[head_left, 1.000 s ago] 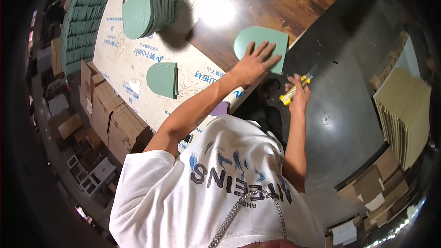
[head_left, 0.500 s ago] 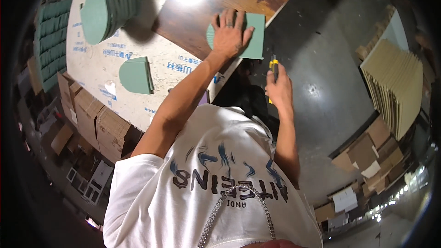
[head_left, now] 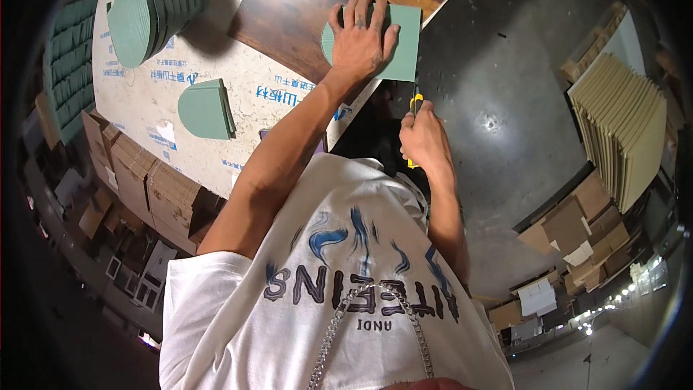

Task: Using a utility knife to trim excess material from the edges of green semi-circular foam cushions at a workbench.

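My left hand (head_left: pixel 357 45) lies flat, fingers spread, on a green sheet piece (head_left: pixel 404 37) with a rounded left end. The piece rests on a brown wood-grain board, its straight right side overhanging the table edge. In my right hand (head_left: pixel 427 139) is a yellow and black utility knife (head_left: pixel 416 105), fingers wrapped round its handle. Its blade points away from me and its tip is at the piece's near right corner; whether it touches cannot be made out. A small stack of green rounded pieces (head_left: pixel 205 110) lies to the left on the table.
A taller stack of green rounded pieces (head_left: pixel 132 18) stands at the table's far left. The wood-grain board (head_left: pixel 289 18) covers part of the white printed tabletop (head_left: pixel 137 101). Cardboard bundles (head_left: pixel 144 180) stand left below the table. Leaning tan sheets (head_left: pixel 621 123) and flattened boxes (head_left: pixel 577 231) are at right.
My right hand with the knife has moved left, bringing the blade to the green piece's near corner. My left hand stays pressed on the piece. The whole view has shifted slightly.
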Action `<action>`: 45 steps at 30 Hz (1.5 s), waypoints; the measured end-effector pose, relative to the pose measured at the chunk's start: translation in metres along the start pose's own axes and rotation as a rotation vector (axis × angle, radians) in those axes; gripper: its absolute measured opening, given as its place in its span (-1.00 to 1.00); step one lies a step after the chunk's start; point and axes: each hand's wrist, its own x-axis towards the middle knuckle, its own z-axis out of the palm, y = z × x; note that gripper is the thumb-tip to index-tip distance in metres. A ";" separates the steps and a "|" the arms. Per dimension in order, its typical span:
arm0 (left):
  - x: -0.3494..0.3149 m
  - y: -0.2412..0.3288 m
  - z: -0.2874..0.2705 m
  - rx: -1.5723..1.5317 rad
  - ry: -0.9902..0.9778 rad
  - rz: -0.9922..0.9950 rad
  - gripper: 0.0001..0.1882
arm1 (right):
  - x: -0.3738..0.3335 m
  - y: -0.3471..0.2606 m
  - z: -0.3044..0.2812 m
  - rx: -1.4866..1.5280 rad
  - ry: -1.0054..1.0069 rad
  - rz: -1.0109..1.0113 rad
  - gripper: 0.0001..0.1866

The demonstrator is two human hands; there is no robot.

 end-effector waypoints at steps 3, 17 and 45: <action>0.000 -0.001 0.003 0.002 0.001 0.011 -0.43 | 0.003 0.004 0.005 -0.007 -0.003 0.028 -0.68; 0.008 0.009 0.012 -0.048 -0.003 0.008 -0.46 | 0.118 0.152 0.111 -0.111 0.351 -0.132 -0.73; 0.024 -0.051 -0.038 -0.110 -0.287 -0.177 -0.31 | 0.072 0.022 0.089 0.720 0.528 -0.402 -0.69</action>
